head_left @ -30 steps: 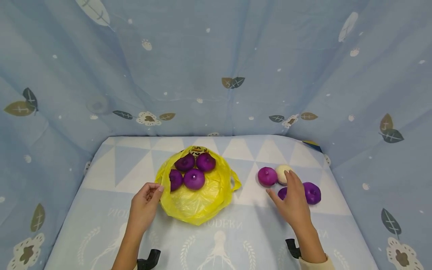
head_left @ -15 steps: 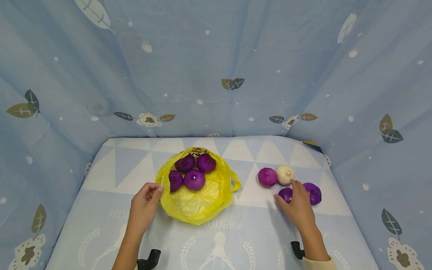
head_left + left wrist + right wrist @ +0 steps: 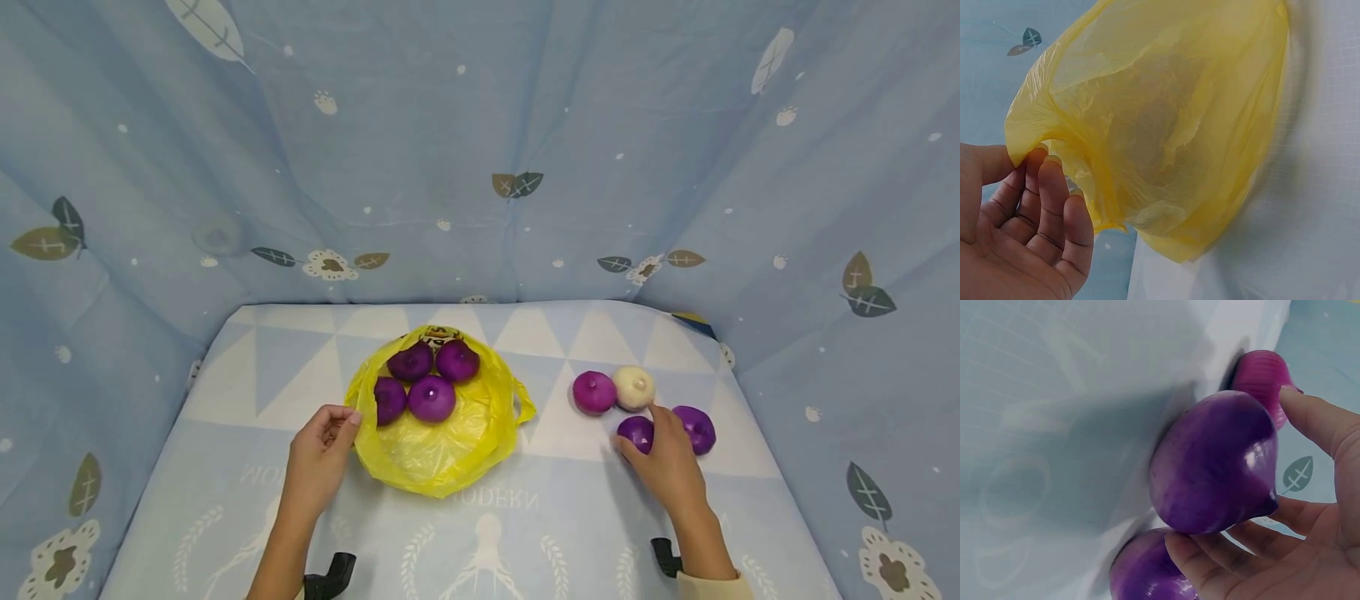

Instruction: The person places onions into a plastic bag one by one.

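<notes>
My left hand pinches the left rim of a yellow plastic bag between thumb and fingertips. The bag's mouth gapes upward, with several purple onions inside. On the right, my right hand is spread around a purple onion. In the right wrist view its fingers touch the underside of that onion, while the thumb stands just off its other side. Beside it lie another purple onion, a magenta onion and a white onion. My palm hides part of the group.
A patterned cloth covers the table. Blue printed curtains close it in at the back and sides. A small dark blue and yellow item shows at the far right edge. Black wrist mounts sit on both forearms.
My right hand has moved right and toward me, from over the white onion to around the nearer purple onion. The left hand and bag have stayed nearly still.
</notes>
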The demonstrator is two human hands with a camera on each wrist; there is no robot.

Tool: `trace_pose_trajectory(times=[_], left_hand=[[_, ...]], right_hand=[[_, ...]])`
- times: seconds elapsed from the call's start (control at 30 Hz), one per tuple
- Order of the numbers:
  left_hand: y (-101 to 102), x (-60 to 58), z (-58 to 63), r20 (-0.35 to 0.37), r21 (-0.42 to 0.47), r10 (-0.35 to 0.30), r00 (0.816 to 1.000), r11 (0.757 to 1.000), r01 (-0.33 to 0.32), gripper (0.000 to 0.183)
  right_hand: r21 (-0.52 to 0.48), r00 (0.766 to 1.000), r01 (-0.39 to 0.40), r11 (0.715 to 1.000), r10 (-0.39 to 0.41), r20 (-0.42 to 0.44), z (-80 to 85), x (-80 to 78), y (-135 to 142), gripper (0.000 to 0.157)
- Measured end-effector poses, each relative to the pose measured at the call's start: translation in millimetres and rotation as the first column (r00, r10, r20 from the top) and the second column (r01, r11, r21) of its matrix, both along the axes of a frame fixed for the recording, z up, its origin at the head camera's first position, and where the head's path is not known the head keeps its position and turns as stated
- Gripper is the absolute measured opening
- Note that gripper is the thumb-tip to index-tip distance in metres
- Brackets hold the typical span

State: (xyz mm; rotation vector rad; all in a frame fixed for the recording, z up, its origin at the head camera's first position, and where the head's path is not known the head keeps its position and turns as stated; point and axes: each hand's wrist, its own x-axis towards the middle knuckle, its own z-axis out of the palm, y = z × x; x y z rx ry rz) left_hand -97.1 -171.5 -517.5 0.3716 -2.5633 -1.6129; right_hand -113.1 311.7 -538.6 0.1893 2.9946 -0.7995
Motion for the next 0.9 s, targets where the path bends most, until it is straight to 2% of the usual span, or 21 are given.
trace_pose_trajectory(times=[0.27,0.57,0.9], left_hand=[[-1,0.3,0.5,0.003,-0.004,0.001,1.0,1.0,-0.001,0.03],[-1,0.4,1.8,0.0,-0.005,0.004,1.0,1.0,-0.004,0.03],[1,0.1,2.1,0.007,-0.002,0.007,1.0,1.0,-0.007,0.029]], right_hand=[[0.022,1.0,-0.007,1.0,0.007,0.019,-6.8,3.7,0,0.079],[0.022,0.994,0.009,1.0,-0.012,0.105,-9.8,7.4,-1,0.086],[-0.001,0.993,0.027,1.0,-0.026,0.118,-13.9,9.0,1,0.09]])
